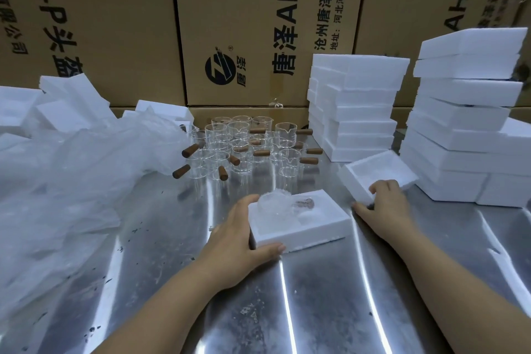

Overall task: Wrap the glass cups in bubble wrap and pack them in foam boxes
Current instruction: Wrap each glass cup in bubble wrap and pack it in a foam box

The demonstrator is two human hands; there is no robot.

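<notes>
1. Glass cups [244, 141], unwrapped and with brown stub handles, stand crowded at the back of the steel worktop [316, 310]. A careless reach among them could knock several together.
2. Stacks of foam boxes [465, 129] rise on the right, the outer one stepped and uneven. A bump from the right arm might tip it toward the work.
3. A heap of bubble wrap [71, 181] spills over the left side, its edge reaching the nearest cups. Pulling a sheet free carelessly could drag a handle along with it.
4. The open foam box [301, 234] lies near the front with a wrapped cup [275, 204] in its recess, and the bundle appears to stand slightly above the rim. If it does sit proud, a lid pressed down would load the glass.
5. The foam lid [376, 169], hollow side up, lies just beside the box on its right. It is probably the next piece to go on, and if set on skewed it could crumble at a corner.
6. The left hand [238, 233] grips the box's left end, thumb along the near wall. The right hand [385, 198] curls its fingers over the lid's near edge, with the thumb out on the worktop.
</notes>
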